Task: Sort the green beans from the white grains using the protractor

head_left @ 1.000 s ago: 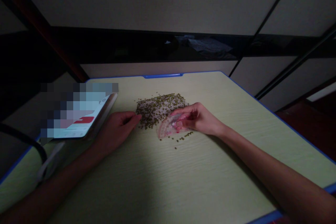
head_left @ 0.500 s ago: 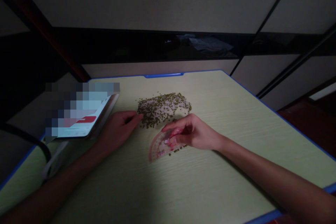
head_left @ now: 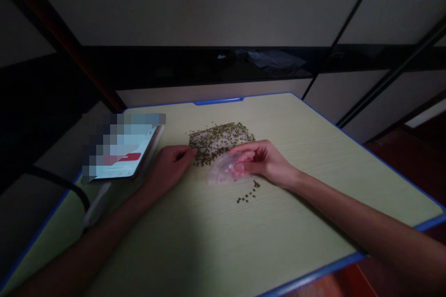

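A pile of small green beans mixed with pale grains [head_left: 223, 139] lies on the table. My right hand [head_left: 259, 162] pinches a clear protractor [head_left: 219, 171] with pink markings, thumb and fingers along its straight side. The protractor is tilted at the pile's near edge and slightly blurred. Nearer to me, a short line of loose green beans [head_left: 248, 196] lies apart from the pile. At the pile's left edge rests my left hand [head_left: 170, 164], its fingers curled and its thumb against them. Whatever may be inside those fingers is hidden.
Left of my left hand, a tablet or phone with a lit screen [head_left: 121, 167] leans at a slant, with a cable [head_left: 83, 197] beside it. The table [head_left: 313, 148] has a blue rim and a blue handle [head_left: 219, 101] at the back. Cabinet panels [head_left: 209, 4] stand behind it.
My right hand has moved the protractor away from me, up to the pile's near edge. The loose beans it partly covered now show. My left hand stays by the pile; the view has shifted slightly.
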Available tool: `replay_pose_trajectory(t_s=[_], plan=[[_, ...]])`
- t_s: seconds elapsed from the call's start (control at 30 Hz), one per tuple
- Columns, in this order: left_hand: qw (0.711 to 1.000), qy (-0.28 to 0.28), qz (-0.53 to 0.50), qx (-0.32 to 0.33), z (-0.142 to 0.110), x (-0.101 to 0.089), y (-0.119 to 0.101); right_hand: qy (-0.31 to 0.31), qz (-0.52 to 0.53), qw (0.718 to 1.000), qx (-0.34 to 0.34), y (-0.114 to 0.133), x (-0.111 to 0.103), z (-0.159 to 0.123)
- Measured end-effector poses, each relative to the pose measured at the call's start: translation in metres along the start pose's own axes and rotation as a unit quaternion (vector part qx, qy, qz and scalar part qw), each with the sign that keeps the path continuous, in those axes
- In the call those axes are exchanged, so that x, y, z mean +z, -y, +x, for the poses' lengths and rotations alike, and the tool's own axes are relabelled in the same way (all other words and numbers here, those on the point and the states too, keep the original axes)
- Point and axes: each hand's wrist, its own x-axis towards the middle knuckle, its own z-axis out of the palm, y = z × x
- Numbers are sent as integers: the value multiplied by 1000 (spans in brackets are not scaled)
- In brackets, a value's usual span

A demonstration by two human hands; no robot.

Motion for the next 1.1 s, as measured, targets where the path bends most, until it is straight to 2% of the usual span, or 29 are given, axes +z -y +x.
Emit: replay_pose_trajectory(t_s=[0.1,0.23,0.3,0.4,0.5,0.6,1.1], plan=[[1000,2,2,16,0,0,1,-125,-53,990,-42,6,-15,-13],[999,-6,3,35,1,1,2,-242,-68,968,-17,6,-33,-41],[999,-10,0,45,2,2,4,-284,-92,954,-14,3,-39,-52],[998,-15,-1,55,3,3,7,-317,-185,929,-33,-2,-41,-61],[998,-19,2,56,4,3,8,-322,-286,900,-62,-8,-38,-63],[998,-22,3,59,5,3,8,-303,-341,888,-66,-11,-34,-62],[997,-26,3,71,5,6,10,-269,-335,903,-25,-15,8,-70]])
